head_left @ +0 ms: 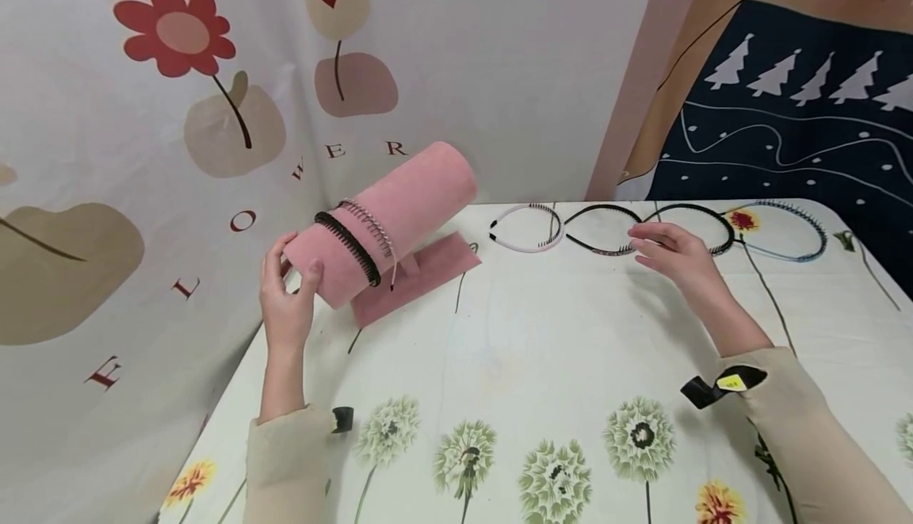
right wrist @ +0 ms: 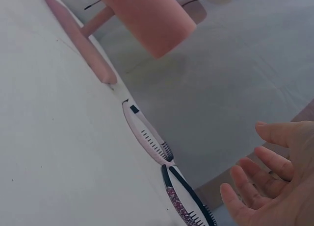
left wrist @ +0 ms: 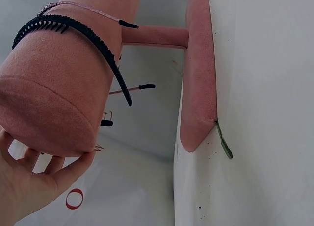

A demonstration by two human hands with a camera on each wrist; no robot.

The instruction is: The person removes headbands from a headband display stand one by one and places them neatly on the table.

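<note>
A pink plush headband stand point(head_left: 428, 183), a padded cylinder on a short post over a flat base point(head_left: 435, 270), stands at the back left of the table. Around its cylinder sit a black toothed headband point(head_left: 347, 242) and a thin, pale twisted one point(head_left: 369, 225). My left hand point(head_left: 288, 306) grips the cylinder's left end, thumb on the near side; the left wrist view shows its fingers point(left wrist: 73, 172) against the end's rim. Fingers loosely bent and holding nothing, my right hand point(head_left: 681, 261) hovers over the row of headbands, overlapping a black one point(head_left: 727, 229) in the head view.
Also in that row along the back edge lie a pale pink headband point(head_left: 528, 250), a black one with glittery ends point(right wrist: 177, 201) and a blue one point(head_left: 806, 258). A flower-printed cloth covers the table point(head_left: 528, 365); a printed curtain point(head_left: 499, 56) hangs behind it.
</note>
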